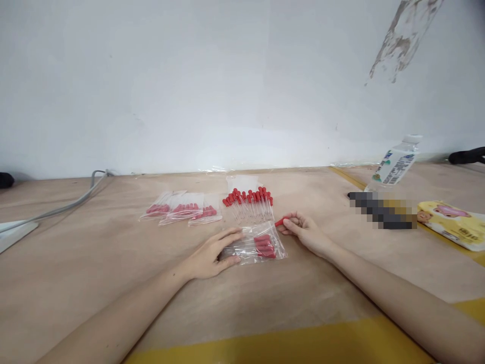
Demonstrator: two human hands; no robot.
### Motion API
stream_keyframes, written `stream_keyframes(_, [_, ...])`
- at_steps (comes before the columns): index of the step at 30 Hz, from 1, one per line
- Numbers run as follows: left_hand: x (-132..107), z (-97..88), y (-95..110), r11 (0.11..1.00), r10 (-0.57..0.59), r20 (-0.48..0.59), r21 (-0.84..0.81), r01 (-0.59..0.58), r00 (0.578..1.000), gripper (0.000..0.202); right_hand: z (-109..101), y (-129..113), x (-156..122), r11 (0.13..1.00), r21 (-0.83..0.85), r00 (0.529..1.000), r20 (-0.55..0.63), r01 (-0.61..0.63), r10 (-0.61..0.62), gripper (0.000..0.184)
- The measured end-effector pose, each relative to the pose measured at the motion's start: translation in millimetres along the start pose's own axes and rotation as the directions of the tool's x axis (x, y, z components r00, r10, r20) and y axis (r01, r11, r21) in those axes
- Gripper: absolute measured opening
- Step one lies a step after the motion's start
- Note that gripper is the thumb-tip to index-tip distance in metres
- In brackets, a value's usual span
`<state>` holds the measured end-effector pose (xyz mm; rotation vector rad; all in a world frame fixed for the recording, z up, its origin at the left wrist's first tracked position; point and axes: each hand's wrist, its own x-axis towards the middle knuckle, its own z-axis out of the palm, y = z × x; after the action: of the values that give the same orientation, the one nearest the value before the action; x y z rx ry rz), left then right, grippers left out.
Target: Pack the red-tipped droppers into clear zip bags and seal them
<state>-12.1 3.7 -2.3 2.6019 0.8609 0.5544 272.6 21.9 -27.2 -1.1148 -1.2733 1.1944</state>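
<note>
A clear zip bag (248,253) lies flat in front of me, with several red-bulbed droppers (265,247) side by side in it. My left hand (212,255) rests at the bag's left end, thumb and fingers stretched apart over its edges. At the bag's upper right corner, my right hand (299,230) pinches a dropper by its red bulb (280,221). This dropper's clear tube is hard to make out against the plastic. Just beyond the bag is a pile of loose droppers (248,199), red bulbs pointing away from me.
Several filled bags (184,208) overlap to the left of the pile. A grey cable (81,199) crosses the far left. To the right stand a tilted plastic bottle (396,164), a blurred-out dark object (382,210) and a yellow packet (452,222). A white wall (189,91) bounds the back.
</note>
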Motion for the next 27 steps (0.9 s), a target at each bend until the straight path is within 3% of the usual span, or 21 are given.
stream_keyframes(3, [0, 0.2, 0, 1.000, 0.000, -0.003, 0.011, 0.000, 1.000, 0.050, 0, 2, 1, 0.979, -0.198, 0.993, 0.119, 0.040, -0.017, 0.033])
stream_keyframes(6, [0, 0.6, -1, 1.000, 0.011, -0.007, 0.013, -0.011, 1.000, 0.050, 1, 5, 4, 0.955, -0.286, 0.988, 0.149, 0.083, -0.041, 0.031])
stream_keyframes(13, [0, 1.0, -1, 1.000, -0.022, 0.006, 0.012, 0.022, 1.000, 0.050, 9, -4, 3, 0.930, -0.359, 0.994, 0.106, 0.074, -0.039, 0.029])
stream_keyframes(22, [1, 0.3, 0, 1.000, 0.017, -0.012, -0.001, -0.017, 1.000, 0.048, 31, 0, 4, 0.921, -0.374, 0.994, 0.010, 0.108, -0.112, 0.029])
stream_keyframes(27, [0, 0.9, -1, 1.000, 0.017, -0.016, -0.001, -0.017, 1.000, 0.049, 37, 1, 2, 0.935, -0.331, 0.991, 0.058, 0.130, -0.117, 0.027])
